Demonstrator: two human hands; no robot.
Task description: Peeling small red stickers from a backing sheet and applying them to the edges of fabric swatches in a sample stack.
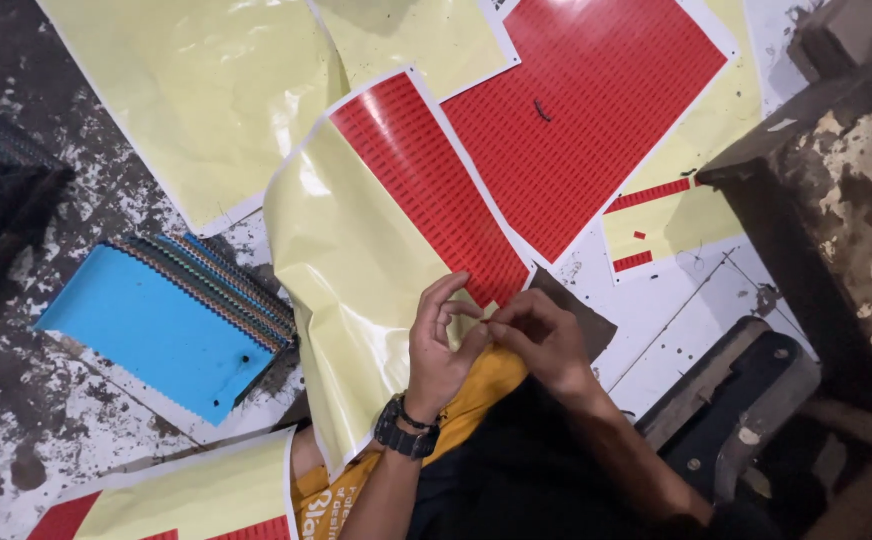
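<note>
A glossy yellow backing sheet with a strip of small red stickers (pixel 356 250) lies curled across my lap. My left hand (pixel 441 350), with a black watch on the wrist, holds the sheet at the lower end of the red strip, fingers curled. My right hand (pixel 546 340) meets it there, thumb and forefinger pinched on a small red sticker (pixel 491 322) at the strip's edge. The fingertips of both hands touch. The pinched sticker itself is mostly hidden by the fingers.
A larger sheet full of red stickers (pixel 586 120) lies beyond, with mostly bare yellow sheets (pixel 196 100) around it. A stack of blue fabric swatches (pixel 146 330) sits at the left. A worn dark metal machine (pixel 836 200) stands at the right. Another sheet (pixel 196 500) lies bottom left.
</note>
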